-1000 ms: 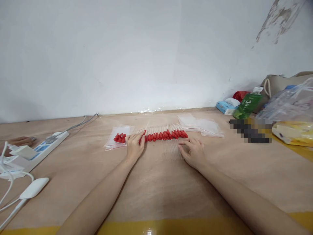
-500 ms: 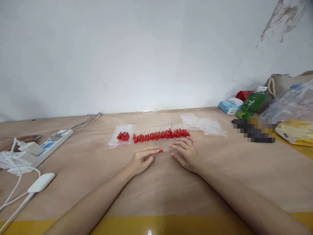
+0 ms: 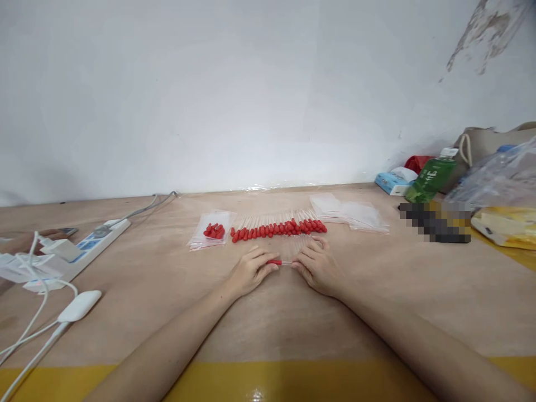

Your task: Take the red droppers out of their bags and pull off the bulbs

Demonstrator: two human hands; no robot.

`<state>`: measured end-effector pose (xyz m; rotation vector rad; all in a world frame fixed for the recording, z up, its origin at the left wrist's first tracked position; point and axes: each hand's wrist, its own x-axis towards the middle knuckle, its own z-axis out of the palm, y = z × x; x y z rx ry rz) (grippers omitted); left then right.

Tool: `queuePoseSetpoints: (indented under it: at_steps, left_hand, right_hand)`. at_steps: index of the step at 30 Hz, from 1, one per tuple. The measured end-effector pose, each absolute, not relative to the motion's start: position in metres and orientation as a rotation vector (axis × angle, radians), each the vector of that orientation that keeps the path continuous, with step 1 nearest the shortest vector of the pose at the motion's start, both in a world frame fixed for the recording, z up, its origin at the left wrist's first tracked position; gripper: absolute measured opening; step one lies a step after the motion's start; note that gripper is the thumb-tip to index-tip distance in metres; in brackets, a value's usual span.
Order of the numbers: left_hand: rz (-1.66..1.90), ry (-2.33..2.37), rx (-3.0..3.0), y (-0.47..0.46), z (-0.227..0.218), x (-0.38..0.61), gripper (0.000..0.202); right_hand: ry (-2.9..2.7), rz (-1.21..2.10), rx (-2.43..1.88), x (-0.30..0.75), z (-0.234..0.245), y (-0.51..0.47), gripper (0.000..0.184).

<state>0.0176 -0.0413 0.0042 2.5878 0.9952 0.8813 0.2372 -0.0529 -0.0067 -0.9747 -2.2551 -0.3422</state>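
"Pale wall [image 3: 234, 95] across twelve o'clock, brown-covered table [image 3: 268, 329] in front of it. How do the hands sit?"

"Take the gap between them as the clock's centre. At nine, the left hand [image 3: 255, 271] has thumb and fingertips narrowed on a small red bulb [image 3: 274, 262]. At three, the right hand [image 3: 320, 267] pinches a thin clear tube [image 3: 286, 263]."

"Are the two joined?"

"They seem to meet end to end at the centre. How deeply, I can't tell; it's too small."

"So how would you handle it?"

"I judge this step to be pressing one onto the other. I'd line both up from nine to three, pinch the tube close to the joint, and push straight, perhaps with a slight twist. Bending could kink or snap something that slim."

"Anything to avoid?"

"More clear tubes [image 3: 298, 244] lie towards one, beside the right fingers. I'd lift clear of those, and of the row of red-headed stems [image 3: 276, 228] at twelve. Loose red bulbs [image 3: 214, 230] rest on clear bags [image 3: 226, 218] at ten, handy for the left."
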Motion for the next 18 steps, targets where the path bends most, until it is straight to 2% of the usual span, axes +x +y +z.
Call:
queuePoseSetpoints:
  at_steps: [18]
  left_hand:
    - [0.741,0.940,2.695,-0.0423,0.0058,0.0174,0.027]
  right_hand:
    - [-2.272,-0.267,-0.905,0.2396,-0.0034,-0.0579,0.027]
